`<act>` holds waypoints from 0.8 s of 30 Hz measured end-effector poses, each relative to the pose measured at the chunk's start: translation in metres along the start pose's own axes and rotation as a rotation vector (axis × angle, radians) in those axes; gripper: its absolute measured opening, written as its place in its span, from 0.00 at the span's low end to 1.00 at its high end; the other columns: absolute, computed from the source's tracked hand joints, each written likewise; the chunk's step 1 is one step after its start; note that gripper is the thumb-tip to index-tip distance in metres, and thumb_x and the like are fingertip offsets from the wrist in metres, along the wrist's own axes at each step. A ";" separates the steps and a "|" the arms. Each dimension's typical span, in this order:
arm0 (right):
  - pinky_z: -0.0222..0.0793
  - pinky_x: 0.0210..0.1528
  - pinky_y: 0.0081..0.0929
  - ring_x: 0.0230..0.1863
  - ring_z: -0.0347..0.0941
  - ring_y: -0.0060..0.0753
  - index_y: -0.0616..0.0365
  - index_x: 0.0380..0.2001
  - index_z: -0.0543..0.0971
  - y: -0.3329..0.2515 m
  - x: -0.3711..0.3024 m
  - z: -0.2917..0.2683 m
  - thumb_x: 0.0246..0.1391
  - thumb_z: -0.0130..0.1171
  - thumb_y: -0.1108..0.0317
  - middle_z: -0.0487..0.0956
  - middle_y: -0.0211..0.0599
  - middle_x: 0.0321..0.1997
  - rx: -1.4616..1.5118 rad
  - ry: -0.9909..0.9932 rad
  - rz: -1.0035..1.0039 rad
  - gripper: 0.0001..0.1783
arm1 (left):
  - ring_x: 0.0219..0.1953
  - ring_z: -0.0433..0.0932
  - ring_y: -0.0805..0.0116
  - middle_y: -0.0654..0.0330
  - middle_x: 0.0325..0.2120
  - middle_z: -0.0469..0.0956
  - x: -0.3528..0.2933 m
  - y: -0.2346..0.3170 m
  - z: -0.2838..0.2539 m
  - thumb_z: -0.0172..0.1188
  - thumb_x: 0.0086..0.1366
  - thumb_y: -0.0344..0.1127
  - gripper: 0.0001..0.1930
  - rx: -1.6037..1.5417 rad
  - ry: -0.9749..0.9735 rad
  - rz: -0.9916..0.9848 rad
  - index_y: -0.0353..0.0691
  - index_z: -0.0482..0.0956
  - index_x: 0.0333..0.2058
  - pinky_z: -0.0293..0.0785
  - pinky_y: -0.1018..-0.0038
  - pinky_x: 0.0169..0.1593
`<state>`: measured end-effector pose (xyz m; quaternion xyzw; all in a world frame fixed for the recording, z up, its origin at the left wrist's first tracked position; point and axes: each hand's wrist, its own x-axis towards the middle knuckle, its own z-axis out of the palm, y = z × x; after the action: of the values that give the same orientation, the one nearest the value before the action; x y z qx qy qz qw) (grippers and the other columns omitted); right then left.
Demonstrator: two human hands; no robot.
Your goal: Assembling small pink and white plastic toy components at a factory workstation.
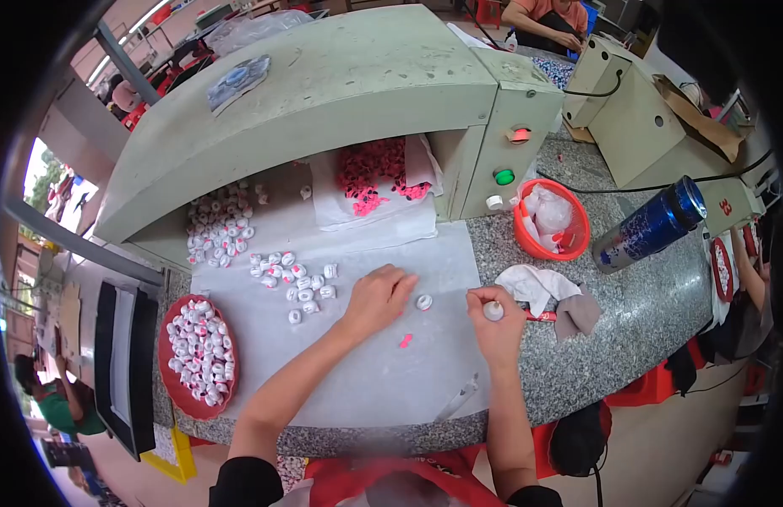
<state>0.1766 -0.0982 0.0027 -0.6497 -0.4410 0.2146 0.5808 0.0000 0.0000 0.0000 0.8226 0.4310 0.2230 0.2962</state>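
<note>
Grips a pale bottle in the right hand, near the right edge of the pale sheet. Curls the left hand (cannot tell whether around anything) just beside a lone white ball. Shows a pink scrap between ball and tabletop's front edge, and a red bowl of white balls near its left edge.

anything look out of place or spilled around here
A small pink piece lies alone on the white sheet near the left hand, apart from the pink pile under the grey-green housing, so it looks stray. A crumpled bluish cloth sits on the housing's marked top. I see no obvious spill.
</note>
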 end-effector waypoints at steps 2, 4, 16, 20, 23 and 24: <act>0.63 0.28 0.14 0.25 0.66 0.15 0.63 0.24 0.76 0.000 -0.001 0.000 0.42 0.59 0.76 0.74 0.28 0.23 0.001 0.014 0.016 0.03 | 0.26 0.75 0.62 0.54 0.23 0.74 -0.012 0.007 -0.004 0.50 0.59 0.35 0.10 -0.016 -0.053 0.095 0.35 0.76 0.29 0.68 0.68 0.31; 0.63 0.28 0.15 0.24 0.66 0.14 0.63 0.24 0.75 -0.002 -0.002 0.000 0.42 0.59 0.76 0.74 0.28 0.23 0.004 0.022 0.025 0.03 | 0.26 0.74 0.62 0.55 0.22 0.74 -0.014 0.009 -0.009 0.50 0.59 0.35 0.10 -0.020 -0.082 0.143 0.35 0.76 0.28 0.68 0.69 0.30; 0.66 0.29 0.20 0.24 0.71 0.24 0.62 0.22 0.76 -0.013 -0.001 -0.003 0.38 0.65 0.71 0.76 0.38 0.23 -0.169 -0.111 0.202 0.08 | 0.27 0.73 0.63 0.57 0.29 0.72 -0.090 0.013 -0.025 0.61 0.49 0.29 0.09 0.259 0.288 0.031 0.38 0.77 0.31 0.71 0.75 0.26; 0.65 0.28 0.20 0.24 0.70 0.22 0.62 0.22 0.76 -0.018 -0.007 0.003 0.36 0.67 0.68 0.76 0.35 0.21 -0.208 -0.141 0.181 0.11 | 0.28 0.73 0.66 0.58 0.31 0.73 -0.118 0.002 -0.013 0.61 0.50 0.30 0.10 0.197 0.323 0.026 0.38 0.76 0.34 0.71 0.77 0.26; 0.62 0.22 0.15 0.22 0.67 0.16 0.60 0.29 0.72 -0.019 -0.009 0.000 0.41 0.62 0.73 0.72 0.27 0.23 -0.002 -0.232 0.163 0.11 | 0.29 0.73 0.68 0.58 0.33 0.74 -0.126 -0.007 -0.011 0.61 0.51 0.30 0.11 -0.133 0.308 -0.165 0.37 0.75 0.35 0.71 0.78 0.26; 0.62 0.22 0.15 0.22 0.67 0.16 0.60 0.29 0.72 -0.021 -0.012 -0.002 0.41 0.62 0.73 0.72 0.27 0.23 -0.014 -0.223 0.160 0.11 | 0.29 0.74 0.70 0.58 0.34 0.74 -0.128 -0.009 -0.012 0.60 0.53 0.30 0.11 -0.384 0.274 -0.339 0.36 0.75 0.36 0.72 0.78 0.27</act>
<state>0.1652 -0.1101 0.0199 -0.6591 -0.4509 0.3280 0.5047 -0.0800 -0.1004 -0.0116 0.6299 0.5485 0.3568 0.4184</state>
